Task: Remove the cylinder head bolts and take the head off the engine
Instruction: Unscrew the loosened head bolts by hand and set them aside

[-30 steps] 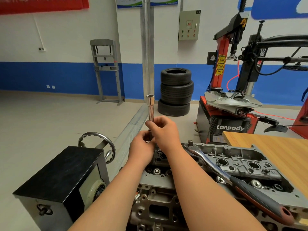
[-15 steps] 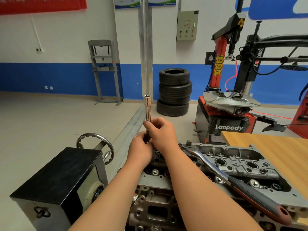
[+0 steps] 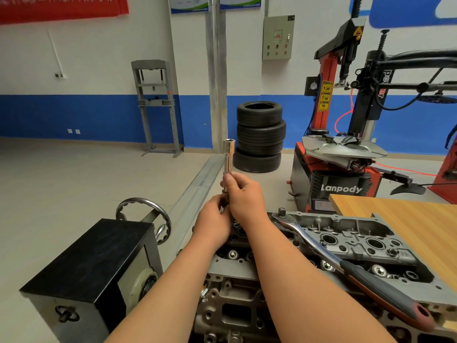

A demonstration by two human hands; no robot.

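Socket (image 3: 227, 157) held upright above the cylinder head (image 3: 358, 243).
It is gripped by the right hand (image 3: 243, 196), pinched below by the left hand (image 3: 214, 219); the head, seated on the engine (image 3: 230, 315) nearby, is judged heavy and rigid, best lifted at both ends.

Socket (image 3: 227, 157) gleaming chrome silver. Ratchet (image 3: 353, 271) shining chrome, handle running dark grey into red. Cylinder head (image 3: 358, 245) showing dull grey metal. Table (image 3: 408, 224) displaying orange wood grain. Box (image 3: 86, 258) wearing black top, grey sides. Wall (image 3: 74, 70) running white over blue band. Tyres (image 3: 259, 134) sitting black, ribbed. Tyre changer (image 3: 329, 70) showing red and black, white "Lanpody" lettering. Banner (image 3: 61, 6) hanging red.
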